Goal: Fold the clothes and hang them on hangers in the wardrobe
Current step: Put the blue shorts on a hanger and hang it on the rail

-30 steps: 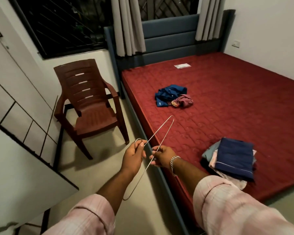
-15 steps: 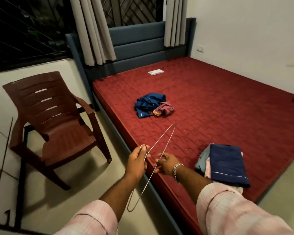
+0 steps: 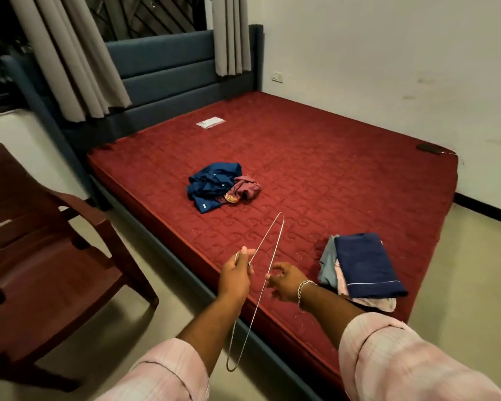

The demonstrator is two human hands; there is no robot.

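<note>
I hold a thin wire hanger (image 3: 272, 241) edge-on over the bed's near left edge. My left hand (image 3: 235, 274) grips its hook end. My right hand (image 3: 284, 280) pinches the long bottom wire with fingertips. A crumpled blue garment (image 3: 211, 185) lies mid-mattress beside a crumpled pink one (image 3: 248, 189). A folded stack topped by a navy piece (image 3: 365, 263) sits near the mattress's front corner, to the right of my right hand. The wardrobe is out of view.
The red mattress (image 3: 330, 169) sits on a blue bed frame with a padded headboard (image 3: 171, 73). A brown plastic chair (image 3: 41, 247) stands on the floor at left. A white packet (image 3: 210, 122) and a dark phone (image 3: 430, 148) lie on the mattress.
My view has swung right: the white wardrobe has left the frame and the chair slid to the left edge. Both hands keep hold of the hanger, now nearer the bed.
</note>
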